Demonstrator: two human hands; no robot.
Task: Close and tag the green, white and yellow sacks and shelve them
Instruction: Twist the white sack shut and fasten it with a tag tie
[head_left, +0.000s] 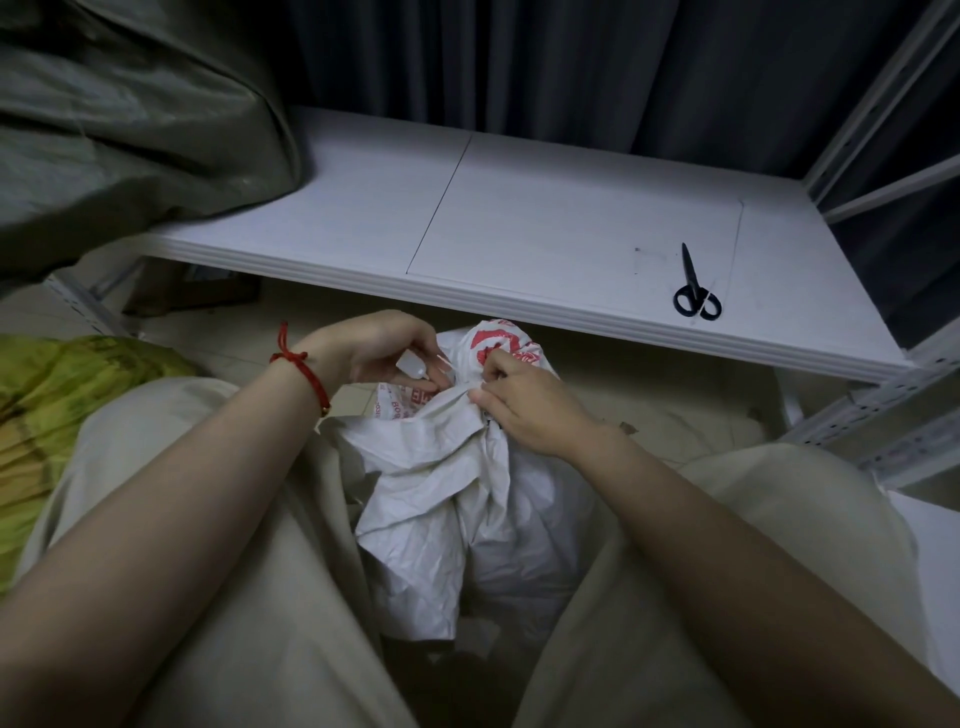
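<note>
A white sack (467, 499) with red print stands on the floor between my knees, its mouth gathered into a bunch. My right hand (524, 405) pinches the gathered neck. My left hand (384, 353) holds a small white tag or tie against the neck from the left. The green sack (119, 119) lies on the left end of the white shelf (519, 208). The yellow sack (67, 410) lies on the floor at my left.
Black scissors (693, 288) lie near the shelf's front right. A white metal rack upright (883, 410) stands at right. Dark curtains hang behind the shelf. Scraps and a brown object lie on the floor under the shelf.
</note>
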